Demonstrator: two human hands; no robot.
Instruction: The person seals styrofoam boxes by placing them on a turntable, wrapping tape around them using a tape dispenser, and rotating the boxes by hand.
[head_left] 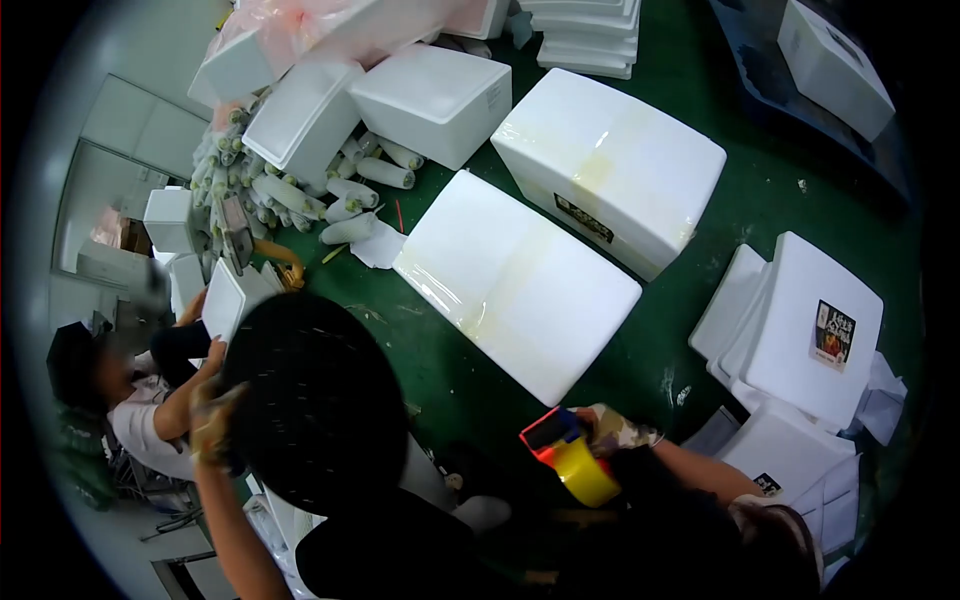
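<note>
So, the gloved right hand (612,430) has its fingers wrapped round a tape dispenser (575,455) with a fat yellow roll, just off the near corner of a white foam box (520,285) taped across the top. Gloved left hand (212,425) is blurry beside a big black round shape (315,400), can't tell its grip. Another taped box (620,165) sits right behind, labelled lids (820,330) are off right, and a co-worker (150,400) is at left.
</note>
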